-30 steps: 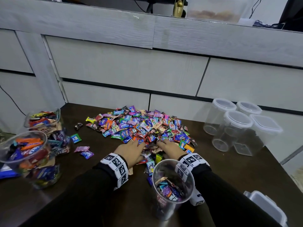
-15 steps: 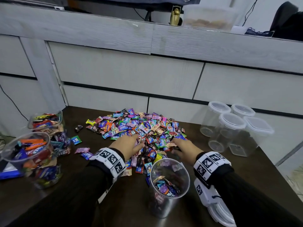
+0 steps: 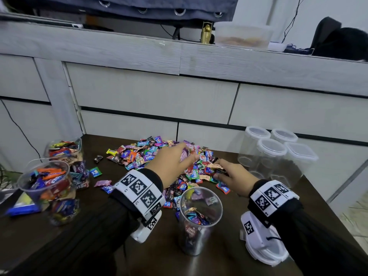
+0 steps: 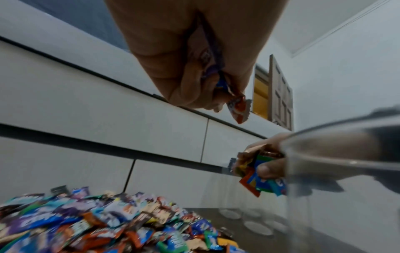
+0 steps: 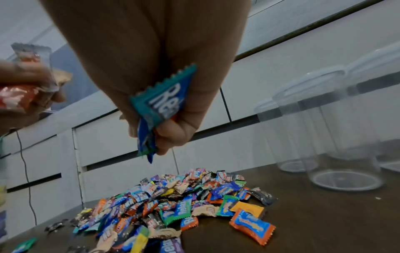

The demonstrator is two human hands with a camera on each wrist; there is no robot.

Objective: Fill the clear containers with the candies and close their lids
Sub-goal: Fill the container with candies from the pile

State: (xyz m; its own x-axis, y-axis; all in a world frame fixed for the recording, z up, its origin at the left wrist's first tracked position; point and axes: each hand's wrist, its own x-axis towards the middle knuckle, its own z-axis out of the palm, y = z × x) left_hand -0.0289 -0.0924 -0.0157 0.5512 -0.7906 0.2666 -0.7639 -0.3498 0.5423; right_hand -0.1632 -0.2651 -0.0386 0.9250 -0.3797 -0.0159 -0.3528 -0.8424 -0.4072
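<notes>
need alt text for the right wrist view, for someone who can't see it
Seen from the wrist, the right hand grips a small bunch of wrapped candies, a teal wrapper outermost, above a colourful candy pile on a dark table. Empty lidded clear containers stand at right, and the left hand holds more candies at the left edge.

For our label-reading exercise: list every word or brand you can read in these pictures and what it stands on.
"Relaxa": candy wrappers in the pile.
"Re…", rest hidden: teal wrapper the right hand grips.
"L" and "R2": wrist marker bands.
Other wrapper print: too blurred to read.
</notes>
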